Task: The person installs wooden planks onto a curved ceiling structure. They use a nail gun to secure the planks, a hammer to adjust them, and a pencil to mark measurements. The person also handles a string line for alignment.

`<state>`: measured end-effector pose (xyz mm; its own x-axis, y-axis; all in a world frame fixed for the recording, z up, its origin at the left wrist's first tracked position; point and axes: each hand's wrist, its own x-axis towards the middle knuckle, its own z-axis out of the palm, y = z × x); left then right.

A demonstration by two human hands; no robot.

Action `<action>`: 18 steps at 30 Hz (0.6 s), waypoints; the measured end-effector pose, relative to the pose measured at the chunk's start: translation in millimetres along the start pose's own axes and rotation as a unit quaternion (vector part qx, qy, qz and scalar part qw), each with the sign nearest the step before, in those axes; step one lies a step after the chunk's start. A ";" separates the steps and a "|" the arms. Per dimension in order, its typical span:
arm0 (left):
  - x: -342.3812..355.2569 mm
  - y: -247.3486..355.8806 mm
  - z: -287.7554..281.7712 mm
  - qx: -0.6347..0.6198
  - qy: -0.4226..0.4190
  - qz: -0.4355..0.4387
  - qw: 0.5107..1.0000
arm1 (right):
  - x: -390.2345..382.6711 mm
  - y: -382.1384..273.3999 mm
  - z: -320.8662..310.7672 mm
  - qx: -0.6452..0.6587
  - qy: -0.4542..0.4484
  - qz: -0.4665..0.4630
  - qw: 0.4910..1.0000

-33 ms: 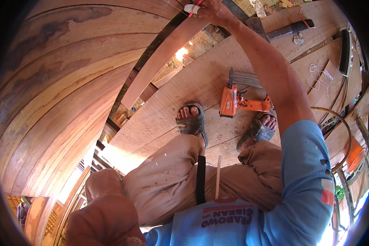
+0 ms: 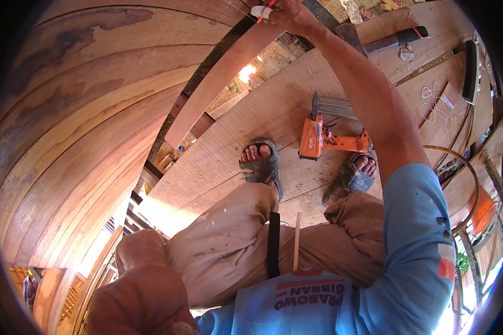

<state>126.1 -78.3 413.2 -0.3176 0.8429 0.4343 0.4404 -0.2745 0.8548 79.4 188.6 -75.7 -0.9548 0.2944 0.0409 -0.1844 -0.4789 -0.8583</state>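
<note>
My right hand (image 2: 289, 15) is raised at the top centre, fingers closed on a slim red tool (image 2: 271, 4), with a small white item (image 2: 260, 12) at its fingertips; fine detail is too small to tell. This is beside the upper end of a narrow wooden board (image 2: 218, 72) along the curved plank wall (image 2: 84, 111). My left arm (image 2: 140, 290) is bent at the lower left beside my trouser leg; its fingers are hidden. An orange nail gun (image 2: 335, 139) lies on the plank floor between my sandalled feet, under my right forearm.
Boards (image 2: 235, 139) form the floor, with gaps showing debris below. A dark-handled tool (image 2: 397, 39), white tangled string (image 2: 436, 106), a curved hose (image 2: 469, 167) and an orange object (image 2: 483, 209) lie to the right. Dark framing runs along the wall's edge.
</note>
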 end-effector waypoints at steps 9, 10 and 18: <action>-24.7 -11.4 24.4 0.058 0.184 0.055 0.980 | -1.8 -78.0 71.5 -0.503 0.034 0.160 0.849; -26.5 -10.1 17.6 0.063 0.172 0.059 0.981 | -1.8 -79.0 73.2 -0.496 0.029 0.170 0.851; -35.4 -8.2 -3.7 0.096 0.134 0.089 0.982 | -0.7 -53.8 53.9 -0.538 -0.009 -0.004 0.843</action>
<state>130.7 -107.6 391.8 -0.4190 0.6310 0.6529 0.6514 -0.2920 0.7003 77.5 169.5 -2.0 -0.9599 0.2761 0.0482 0.1176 0.5529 -0.8249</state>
